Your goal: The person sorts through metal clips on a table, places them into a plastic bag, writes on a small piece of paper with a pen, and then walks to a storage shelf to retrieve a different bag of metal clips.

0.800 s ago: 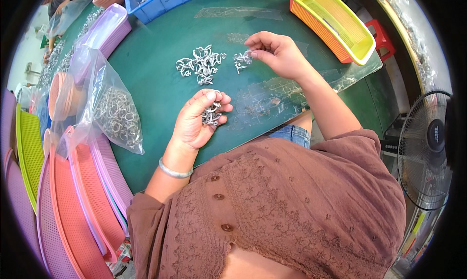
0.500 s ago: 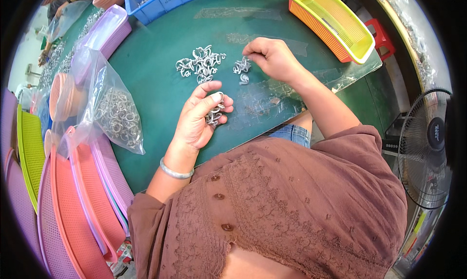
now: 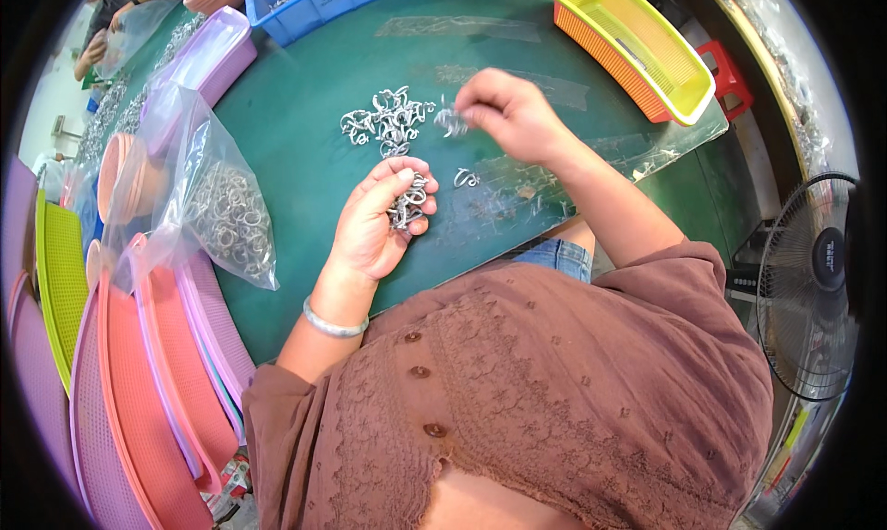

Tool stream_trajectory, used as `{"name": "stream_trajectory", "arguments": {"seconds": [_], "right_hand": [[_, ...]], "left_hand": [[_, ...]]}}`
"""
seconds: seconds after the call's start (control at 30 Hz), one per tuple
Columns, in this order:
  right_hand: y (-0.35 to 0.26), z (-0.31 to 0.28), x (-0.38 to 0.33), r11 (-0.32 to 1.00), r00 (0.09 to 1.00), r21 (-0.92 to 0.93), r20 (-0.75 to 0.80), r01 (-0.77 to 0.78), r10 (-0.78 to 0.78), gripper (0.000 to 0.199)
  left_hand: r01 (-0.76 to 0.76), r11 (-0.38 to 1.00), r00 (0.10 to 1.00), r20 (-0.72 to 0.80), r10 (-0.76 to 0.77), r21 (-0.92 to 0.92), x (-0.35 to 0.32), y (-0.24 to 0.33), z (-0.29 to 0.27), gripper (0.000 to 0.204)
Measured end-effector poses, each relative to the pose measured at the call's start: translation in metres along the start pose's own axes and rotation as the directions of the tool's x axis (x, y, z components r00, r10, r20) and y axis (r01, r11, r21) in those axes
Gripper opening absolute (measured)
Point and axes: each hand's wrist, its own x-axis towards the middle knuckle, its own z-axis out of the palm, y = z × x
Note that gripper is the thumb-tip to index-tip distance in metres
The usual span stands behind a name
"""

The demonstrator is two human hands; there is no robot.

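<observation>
My left hand (image 3: 377,218) is cupped round several small silver metal rings (image 3: 407,207), its fingers curled over them above the near part of the green table. To the right, my right hand (image 3: 508,112) pinches a small cluster of silver metal rings (image 3: 450,121), blurred by motion, just above the tabletop. Between the hands and slightly beyond lies a loose pile of the same curved silver rings (image 3: 393,119). A separate little group of rings (image 3: 467,177) rests on the table below my right hand.
A clear plastic bag of rings (image 3: 226,216) lies at the left, beside stacked pink and purple baskets (image 3: 166,364). A blue bin (image 3: 319,8) stands at the back, a yellow-and-orange basket (image 3: 637,54) at the back right. A fan (image 3: 813,280) is at right. Another person's hand (image 3: 91,54) shows far left.
My right hand has lifted a cluster of rings and moved slightly left, leaving a small group on the table. My left hand's fingers have curled further over its rings.
</observation>
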Motion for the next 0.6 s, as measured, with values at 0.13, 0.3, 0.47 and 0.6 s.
{"name": "stream_trajectory", "arguments": {"seconds": [0.13, 0.3, 0.47, 0.6], "right_hand": [[-0.012, 0.001, 0.0, 0.959, 0.974, -0.185, -0.036, 0.214, -0.224, 0.01], [-0.007, 0.0, -0.001, 0.936, 0.956, -0.244, -0.087, 0.252, -0.28, 0.009], [0.001, -0.005, -0.001, 0.965, 0.982, -0.196, 0.115, 0.173, -0.153, 0.007], [0.005, -0.01, -0.006, 0.985, 0.982, -0.171, 0.189, 0.036, -0.003, 0.011]], "left_hand": [[-0.009, 0.997, 0.999, -0.038, 0.012, 0.072, -0.006, 0.001, -0.001, 0.011], [-0.192, 0.928, 0.973, -0.062, 0.222, 0.318, -0.034, 0.025, 0.026, 0.008], [-0.719, 0.207, 0.364, 0.106, 0.925, 0.664, -0.07, 0.098, 0.047, 0.008], [-0.134, -0.265, 0.244, 0.291, 0.925, 0.955, -0.074, 0.151, 0.004, 0.011]]}}
